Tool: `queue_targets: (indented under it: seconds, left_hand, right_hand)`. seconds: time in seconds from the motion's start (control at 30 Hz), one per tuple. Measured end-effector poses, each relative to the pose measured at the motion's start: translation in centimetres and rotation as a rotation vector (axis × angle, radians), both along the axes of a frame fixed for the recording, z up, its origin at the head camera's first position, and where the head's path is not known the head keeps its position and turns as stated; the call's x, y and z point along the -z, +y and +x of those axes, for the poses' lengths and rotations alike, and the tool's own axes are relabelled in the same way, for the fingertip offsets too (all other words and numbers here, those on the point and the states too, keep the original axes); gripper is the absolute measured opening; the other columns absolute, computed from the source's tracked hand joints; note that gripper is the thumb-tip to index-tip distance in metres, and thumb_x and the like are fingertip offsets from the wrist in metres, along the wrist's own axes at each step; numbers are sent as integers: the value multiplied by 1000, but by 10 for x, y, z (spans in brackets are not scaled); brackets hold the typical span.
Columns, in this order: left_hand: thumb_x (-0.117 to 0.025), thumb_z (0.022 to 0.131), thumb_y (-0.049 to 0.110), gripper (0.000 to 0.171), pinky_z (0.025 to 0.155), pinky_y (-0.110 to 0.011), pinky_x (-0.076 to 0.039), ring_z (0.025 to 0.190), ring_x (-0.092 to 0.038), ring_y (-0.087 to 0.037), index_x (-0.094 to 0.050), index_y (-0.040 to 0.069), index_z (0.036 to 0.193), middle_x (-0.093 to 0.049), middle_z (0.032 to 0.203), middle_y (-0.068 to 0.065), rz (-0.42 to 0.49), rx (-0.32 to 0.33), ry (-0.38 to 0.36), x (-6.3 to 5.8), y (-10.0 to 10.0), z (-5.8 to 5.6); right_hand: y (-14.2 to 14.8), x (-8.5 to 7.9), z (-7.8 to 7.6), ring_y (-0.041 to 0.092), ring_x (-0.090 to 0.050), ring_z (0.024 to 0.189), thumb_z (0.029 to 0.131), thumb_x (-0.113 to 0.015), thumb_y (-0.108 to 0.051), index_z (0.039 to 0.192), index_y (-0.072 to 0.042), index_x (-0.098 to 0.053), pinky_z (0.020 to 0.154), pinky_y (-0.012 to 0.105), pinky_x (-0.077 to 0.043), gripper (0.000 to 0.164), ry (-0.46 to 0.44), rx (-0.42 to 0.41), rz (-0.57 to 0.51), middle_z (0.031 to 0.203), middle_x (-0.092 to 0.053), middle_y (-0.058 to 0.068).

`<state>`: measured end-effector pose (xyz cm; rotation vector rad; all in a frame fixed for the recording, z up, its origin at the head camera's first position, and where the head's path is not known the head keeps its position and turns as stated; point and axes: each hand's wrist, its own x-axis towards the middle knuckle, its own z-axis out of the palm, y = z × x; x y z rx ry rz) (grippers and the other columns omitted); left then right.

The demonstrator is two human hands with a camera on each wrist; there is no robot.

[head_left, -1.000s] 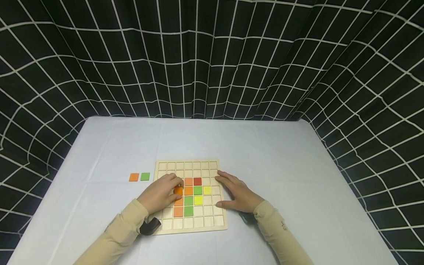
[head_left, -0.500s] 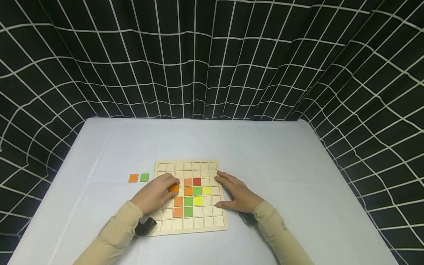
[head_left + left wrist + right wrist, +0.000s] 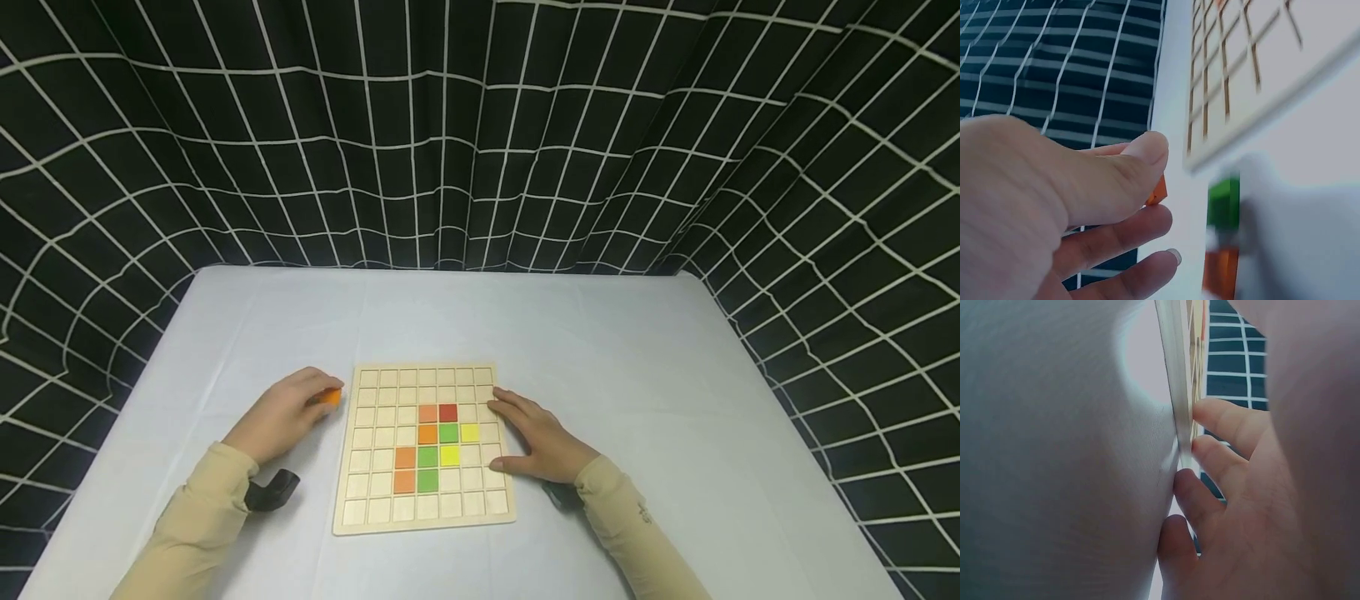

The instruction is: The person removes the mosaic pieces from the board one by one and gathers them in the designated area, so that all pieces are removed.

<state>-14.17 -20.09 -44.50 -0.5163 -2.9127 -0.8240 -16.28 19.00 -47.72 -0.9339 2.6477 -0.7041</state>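
My left hand pinches an orange square tile between thumb and fingers, above the white table just left of the wooden grid board. Beneath it, a green tile and another orange tile lie on the table in the left wrist view; in the head view the hand hides them. On the board sits a cluster of tiles, among them a red tile, yellow tiles, green tiles and orange tiles. My right hand rests with spread fingers along the board's right edge.
The white-covered table extends around the board on all sides. Behind and beside it hangs a black curtain with white grid lines. A black wrist device sticks out under my left wrist.
My left hand lifted the orange tile out of its cell in the board and carried it left, off the board and over the loose tiles. The right hand stayed put.
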Motion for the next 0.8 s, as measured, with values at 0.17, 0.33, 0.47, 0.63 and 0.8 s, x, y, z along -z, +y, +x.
queue_targets:
  seconds: [0.17, 0.33, 0.47, 0.63, 0.8]
  left_hand:
    - [-72, 82, 2, 33, 91, -47, -49, 104, -61, -29, -64, 2, 115, -63, 111, -10, -3, -54, -10, 3, -26, -1]
    - [-70, 83, 0, 33, 93, -51, -46, 107, -59, -34, -64, 0, 115, -62, 112, -14, -41, -86, -24, 5, -46, 2]
    - [-69, 84, 1, 32, 94, -54, -45, 108, -57, -37, -63, -1, 115, -62, 112, -16, -69, -102, -46, 7, -54, 4]
    - [-69, 84, 3, 31, 93, -55, -46, 107, -57, -38, -64, 0, 114, -62, 111, -16, -89, -119, -83, 12, -55, 5]
    - [-71, 82, 3, 31, 90, -55, -47, 105, -57, -38, -65, 0, 113, -61, 110, -17, -103, -134, -95, 15, -53, 5]
  right_hand:
    - [0, 1, -1, 27, -24, 144, 80, -70, -54, 147, -16, -34, 110, 54, -29, 85, 5, -4, -10, 157, -22, 1]
    - [0, 3, -2, 26, -23, 144, 81, -69, -55, 148, -17, -33, 110, 54, -29, 85, 2, -8, -9, 158, -21, 0]
    - [1, 3, -2, 26, -22, 145, 81, -69, -55, 148, -18, -32, 110, 54, -28, 85, -3, -7, -8, 158, -20, -1]
    - [2, 3, -2, 27, -24, 144, 81, -69, -55, 147, -17, -33, 110, 54, -29, 85, 4, -10, -15, 158, -21, 1]
    - [3, 3, -2, 28, -25, 143, 81, -69, -54, 147, -15, -34, 109, 55, -30, 84, 9, -20, -36, 157, -23, 2]
